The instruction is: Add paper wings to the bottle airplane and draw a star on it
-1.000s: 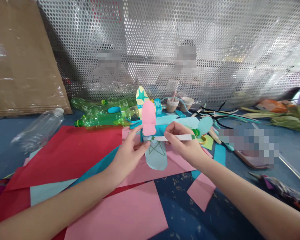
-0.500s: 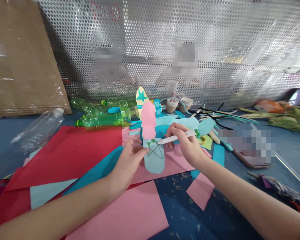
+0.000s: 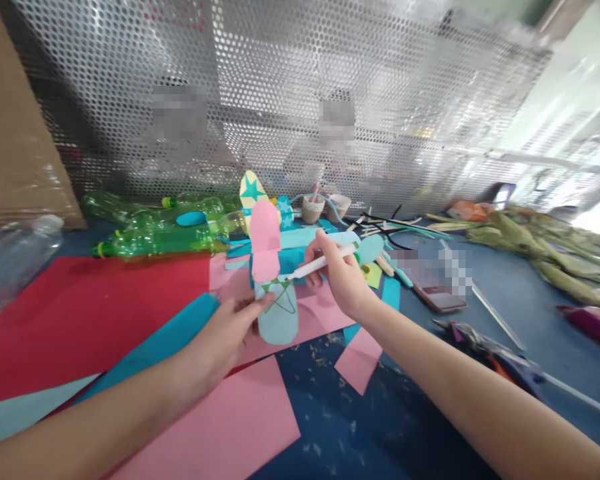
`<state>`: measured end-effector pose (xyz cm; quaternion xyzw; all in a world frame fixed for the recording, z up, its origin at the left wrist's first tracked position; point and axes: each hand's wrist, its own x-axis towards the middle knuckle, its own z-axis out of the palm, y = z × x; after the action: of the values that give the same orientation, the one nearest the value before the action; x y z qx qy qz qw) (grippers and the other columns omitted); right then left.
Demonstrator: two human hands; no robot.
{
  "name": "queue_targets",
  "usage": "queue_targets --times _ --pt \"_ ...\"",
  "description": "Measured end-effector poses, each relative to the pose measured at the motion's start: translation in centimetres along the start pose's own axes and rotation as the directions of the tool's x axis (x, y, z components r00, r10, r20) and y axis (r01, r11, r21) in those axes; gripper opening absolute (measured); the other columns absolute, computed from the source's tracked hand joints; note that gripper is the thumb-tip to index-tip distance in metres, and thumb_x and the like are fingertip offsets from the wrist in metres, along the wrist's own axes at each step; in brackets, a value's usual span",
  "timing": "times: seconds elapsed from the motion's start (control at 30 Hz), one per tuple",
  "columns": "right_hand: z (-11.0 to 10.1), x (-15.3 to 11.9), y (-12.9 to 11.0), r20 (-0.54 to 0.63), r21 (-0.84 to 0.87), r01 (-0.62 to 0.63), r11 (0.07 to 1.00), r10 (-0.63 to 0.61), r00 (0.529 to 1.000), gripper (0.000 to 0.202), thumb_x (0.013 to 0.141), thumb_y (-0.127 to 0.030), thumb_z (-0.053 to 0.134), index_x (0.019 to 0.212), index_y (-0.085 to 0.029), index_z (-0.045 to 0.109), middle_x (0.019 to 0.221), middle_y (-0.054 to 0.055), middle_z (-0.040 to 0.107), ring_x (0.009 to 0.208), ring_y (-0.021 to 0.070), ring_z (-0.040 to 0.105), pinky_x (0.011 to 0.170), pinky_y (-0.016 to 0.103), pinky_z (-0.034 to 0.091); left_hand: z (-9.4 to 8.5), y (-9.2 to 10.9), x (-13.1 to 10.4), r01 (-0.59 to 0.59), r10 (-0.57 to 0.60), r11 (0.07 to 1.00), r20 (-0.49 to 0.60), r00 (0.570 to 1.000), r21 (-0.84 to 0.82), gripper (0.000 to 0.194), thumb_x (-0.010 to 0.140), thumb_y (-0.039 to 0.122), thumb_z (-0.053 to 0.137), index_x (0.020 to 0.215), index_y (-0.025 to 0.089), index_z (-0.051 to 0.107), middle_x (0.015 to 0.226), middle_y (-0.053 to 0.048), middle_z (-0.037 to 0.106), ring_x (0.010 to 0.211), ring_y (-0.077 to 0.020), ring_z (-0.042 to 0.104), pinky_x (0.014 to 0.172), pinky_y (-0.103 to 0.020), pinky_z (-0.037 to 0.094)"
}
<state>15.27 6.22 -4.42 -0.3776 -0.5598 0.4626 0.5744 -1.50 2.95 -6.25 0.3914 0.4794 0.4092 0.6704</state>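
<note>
A light blue rounded piece (image 3: 279, 325) with a green star outline stands below a pink rounded piece (image 3: 265, 230). My left hand (image 3: 237, 320) pinches the left edge of the light blue piece between thumb and fingers. In my right hand (image 3: 337, 270) is a white marker (image 3: 313, 267), its tip at the upper edge of the light blue piece, where some of the star is filled in green. Behind the pink piece rises a yellow piece (image 3: 251, 189) with a teal star.
Green bottles (image 3: 165, 240) and a clear bottle (image 3: 17, 257) lie at the left. Red sheets (image 3: 105, 293) and a pink sheet (image 3: 220, 420) cover the near left. Toward the right are a phone (image 3: 437, 287), a glue gun (image 3: 485, 350) and dry husks (image 3: 510, 233). Two small pots (image 3: 313, 210) stand behind.
The view has swung right, so everything sits further left in it. The marker tip has shifted slightly along the top of the star, and more green shows there.
</note>
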Motion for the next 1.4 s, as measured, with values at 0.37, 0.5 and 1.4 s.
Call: queue_targets --times 0.37,0.5,1.4 --pt "-1.7 -4.7 -4.0 0.024 -0.163 0.098 0.982 -0.095 0.995 0.020 0.095 -0.042 0.044 0.088 -0.025 0.051 0.069 -0.003 0.057 0.069 0.0141 0.059 0.068 0.030 0.048 0.4 1.0 0.2 0.078 -0.080 0.995 -0.024 0.997 -0.069 0.013 0.071 0.016 0.068 0.083 0.016 0.073 0.094 -0.008 0.077 0.089 -0.0230 0.071 0.071 -0.028 0.057" --pt "-1.7 -5.1 -2.8 0.086 -0.182 0.054 0.982 -0.039 0.996 0.016 0.090 -0.039 0.052 0.088 -0.023 0.055 0.074 -0.001 0.059 0.075 0.0155 0.061 0.073 0.032 0.048 0.3 0.7 0.4 0.067 -0.069 0.993 -0.013 0.998 -0.101 0.022 0.068 0.010 0.062 0.087 0.014 0.073 0.092 -0.008 0.077 0.088 -0.0210 0.070 0.072 -0.027 0.056" --pt "0.0 -4.2 2.4 0.084 -0.324 0.129 0.937 -0.107 0.991 0.011 0.086 -0.026 0.058 0.078 -0.022 0.051 0.069 -0.002 0.056 0.060 0.0115 0.051 0.052 0.023 0.040 -0.8 0.0 0.7 0.136 -0.078 0.959 0.230 0.970 -0.248 0.018 0.063 0.008 0.066 0.079 0.015 0.069 0.082 -0.006 0.074 0.089 -0.0214 0.066 0.075 -0.028 0.048"
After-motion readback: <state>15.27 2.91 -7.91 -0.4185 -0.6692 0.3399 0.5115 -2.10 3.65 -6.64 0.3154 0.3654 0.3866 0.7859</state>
